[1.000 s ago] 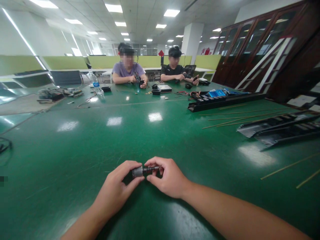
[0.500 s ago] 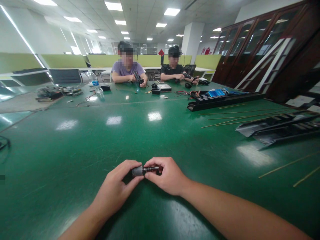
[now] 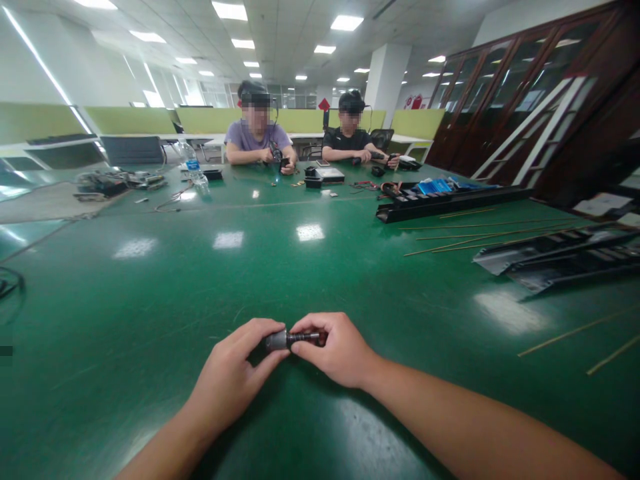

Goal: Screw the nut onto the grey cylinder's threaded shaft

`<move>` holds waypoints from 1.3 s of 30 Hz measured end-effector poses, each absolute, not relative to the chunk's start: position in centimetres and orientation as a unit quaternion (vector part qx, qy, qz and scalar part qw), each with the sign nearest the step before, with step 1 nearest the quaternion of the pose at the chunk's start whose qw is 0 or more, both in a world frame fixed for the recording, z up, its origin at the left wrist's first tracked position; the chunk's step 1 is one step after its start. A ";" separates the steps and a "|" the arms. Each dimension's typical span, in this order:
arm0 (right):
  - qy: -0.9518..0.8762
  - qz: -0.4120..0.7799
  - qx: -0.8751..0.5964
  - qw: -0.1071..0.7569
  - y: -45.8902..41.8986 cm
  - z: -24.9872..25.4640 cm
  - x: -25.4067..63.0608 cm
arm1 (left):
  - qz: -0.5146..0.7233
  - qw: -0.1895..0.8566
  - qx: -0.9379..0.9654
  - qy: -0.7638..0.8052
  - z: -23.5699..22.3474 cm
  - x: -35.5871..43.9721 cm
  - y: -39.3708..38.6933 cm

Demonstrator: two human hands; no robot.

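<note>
Just above the table, I hold a small cylindrical metal part with a shaft (image 3: 277, 342). Its wide body is grey, and a thinner, dark, ribbed shaft points to the right. My left hand (image 3: 239, 370) is closed on the body, thumb below and fingers above. At the shaft, my right hand (image 3: 340, 353) is closed, with thumb and forefinger gripping it near where it meets the body. The right fingers partly cover the shaft, and the body's left end is hidden within my left hand.
The green table (image 3: 200, 287) stretches forward. Dark metal channels (image 3: 550, 267) and thin rods (image 3: 575, 331) lie on the right. Across the table, two people sit with tools in hand, near a black box (image 3: 313, 180). A water bottle (image 3: 193, 163) stands far left; cables (image 3: 10, 283) lie at the left edge.
My right thumb has moved up from below the shaft and now presses on it near the body. The left hand keeps its hold, almost unmoved.
</note>
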State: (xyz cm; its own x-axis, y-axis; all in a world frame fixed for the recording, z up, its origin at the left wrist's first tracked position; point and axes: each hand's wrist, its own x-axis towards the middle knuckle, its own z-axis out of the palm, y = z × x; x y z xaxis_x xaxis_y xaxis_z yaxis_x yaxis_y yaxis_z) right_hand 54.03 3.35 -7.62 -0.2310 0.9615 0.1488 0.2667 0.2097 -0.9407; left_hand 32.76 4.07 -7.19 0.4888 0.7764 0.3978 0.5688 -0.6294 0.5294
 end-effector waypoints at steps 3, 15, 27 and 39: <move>-0.654 0.431 -0.466 0.411 3.4 -7.6 54.0 | 0.311 0.164 0.848 0.397 -7.2 32.7 4.1; -0.634 0.454 -0.465 0.419 3.4 -7.8 53.9 | 0.321 0.152 0.846 0.397 -7.2 32.6 4.1; -0.622 0.461 -0.476 0.417 3.6 -8.0 53.9 | 0.324 0.145 0.844 0.401 -7.2 32.5 4.3; -0.613 0.472 -0.469 0.426 3.5 -8.0 53.8 | 0.330 0.136 0.845 0.398 -6.8 32.4 4.3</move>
